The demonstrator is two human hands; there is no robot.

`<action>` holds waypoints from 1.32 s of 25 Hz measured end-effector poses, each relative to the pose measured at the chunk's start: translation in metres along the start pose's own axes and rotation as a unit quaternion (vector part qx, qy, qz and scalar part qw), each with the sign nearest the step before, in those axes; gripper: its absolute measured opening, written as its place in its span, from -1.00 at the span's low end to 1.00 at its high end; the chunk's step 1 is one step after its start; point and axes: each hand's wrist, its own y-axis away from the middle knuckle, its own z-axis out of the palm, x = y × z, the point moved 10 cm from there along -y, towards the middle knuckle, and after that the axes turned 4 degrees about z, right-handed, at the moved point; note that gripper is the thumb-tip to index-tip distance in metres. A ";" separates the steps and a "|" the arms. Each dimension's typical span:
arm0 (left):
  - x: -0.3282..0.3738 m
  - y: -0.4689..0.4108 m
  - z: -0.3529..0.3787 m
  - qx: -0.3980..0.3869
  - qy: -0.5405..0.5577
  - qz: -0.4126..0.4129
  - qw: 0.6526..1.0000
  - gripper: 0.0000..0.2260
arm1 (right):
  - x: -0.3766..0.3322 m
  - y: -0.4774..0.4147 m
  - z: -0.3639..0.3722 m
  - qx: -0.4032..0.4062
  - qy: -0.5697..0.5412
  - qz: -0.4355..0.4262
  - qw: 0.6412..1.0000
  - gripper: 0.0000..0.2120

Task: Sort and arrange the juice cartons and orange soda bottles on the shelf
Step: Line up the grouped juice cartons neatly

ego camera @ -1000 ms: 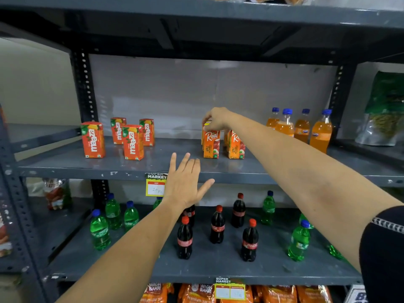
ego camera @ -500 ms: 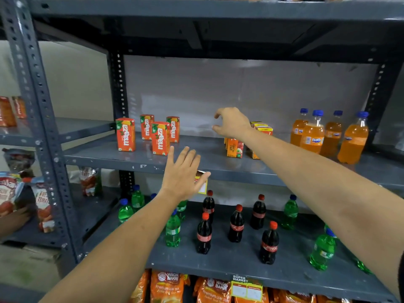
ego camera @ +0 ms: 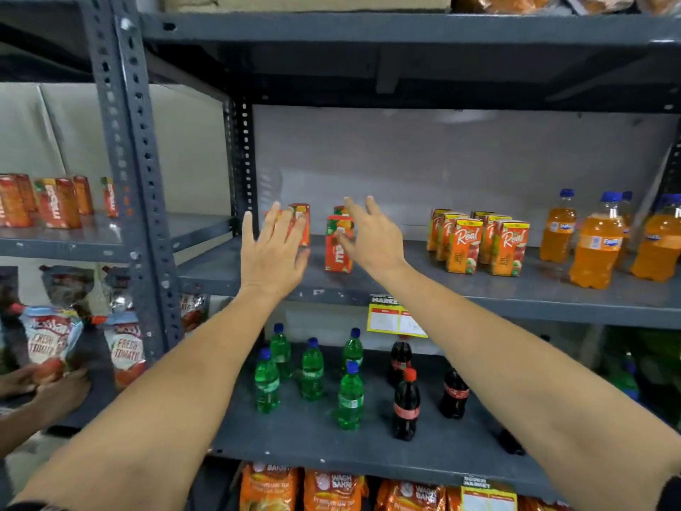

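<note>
Red-orange Maaza juice cartons (ego camera: 337,248) stand at the left of the grey middle shelf (ego camera: 423,285). My left hand (ego camera: 272,252) is open with fingers spread, in front of the leftmost cartons and hiding part of them. My right hand (ego camera: 372,237) is open too, hovering just right of the front Maaza carton without gripping it. Several orange Real juice cartons (ego camera: 479,241) stand grouped in the shelf's middle. At the right end stand orange soda bottles (ego camera: 597,245) with blue caps.
Green (ego camera: 313,370) and cola bottles (ego camera: 405,403) stand on the shelf below, with a yellow price tag (ego camera: 396,319) on the edge above them. Orange packets (ego camera: 331,488) fill the bottom shelf. Another person's hands (ego camera: 55,392) handle tomato pouches at left, beyond the upright post (ego camera: 129,171).
My right hand left the Real cartons and moved left to the Maaza cartons. My left hand rose from below the shelf edge up to them. The view shifted left.
</note>
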 end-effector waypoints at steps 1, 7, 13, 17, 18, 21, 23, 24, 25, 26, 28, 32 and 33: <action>-0.011 0.001 0.005 -0.018 0.000 -0.002 1.000 -0.51 | -0.009 0.001 0.005 0.001 0.012 0.003 1.000 -0.43; -0.034 0.007 0.038 -0.127 0.056 -0.031 0.990 -0.39 | -0.026 0.011 0.029 -0.006 0.035 0.064 0.997 -0.44; -0.041 0.007 0.059 -0.128 0.198 -0.086 0.968 -0.44 | -0.026 0.011 0.031 0.006 0.003 0.103 0.995 -0.44; -0.049 -0.001 0.061 -0.115 0.200 -0.098 0.968 -0.34 | -0.025 0.014 0.038 0.011 -0.017 0.109 0.994 -0.39; -0.051 -0.004 0.061 -0.115 0.197 -0.094 0.969 -0.31 | -0.025 0.014 0.039 0.014 -0.020 0.109 0.994 -0.37; -0.057 -0.008 0.062 -0.112 0.216 -0.087 0.966 -0.35 | -0.020 0.011 0.039 0.010 -0.019 0.115 0.993 -0.34; -0.064 -0.015 0.058 -0.105 0.224 -0.079 0.966 -0.46 | -0.014 0.004 0.032 0.009 0.010 0.111 0.994 -0.38; -0.068 -0.024 0.055 -0.107 0.223 -0.066 0.967 -0.53 | -0.011 -0.003 0.027 0.003 0.021 0.098 0.995 -0.41; -0.072 -0.034 0.054 -0.119 0.222 -0.046 0.967 -0.59 | -0.012 -0.013 0.022 -0.014 0.020 0.074 0.997 -0.45; -0.075 -0.046 0.054 -0.143 0.222 -0.021 0.964 -0.62 | -0.015 -0.024 0.020 -0.047 0.012 0.041 0.998 -0.48; -0.077 -0.065 0.062 -0.224 0.237 0.024 0.945 -0.64 | -0.026 -0.043 0.019 -0.130 0.021 -0.036 0.991 -0.52; -0.084 -0.070 0.084 -0.338 0.353 -0.002 0.873 -0.62 | -0.025 -0.059 0.025 -0.230 0.011 -0.056 0.972 -0.51; -0.087 -0.068 0.087 -0.334 0.379 -0.017 0.863 -0.60 | -0.017 -0.059 0.029 -0.238 -0.030 -0.027 0.970 -0.47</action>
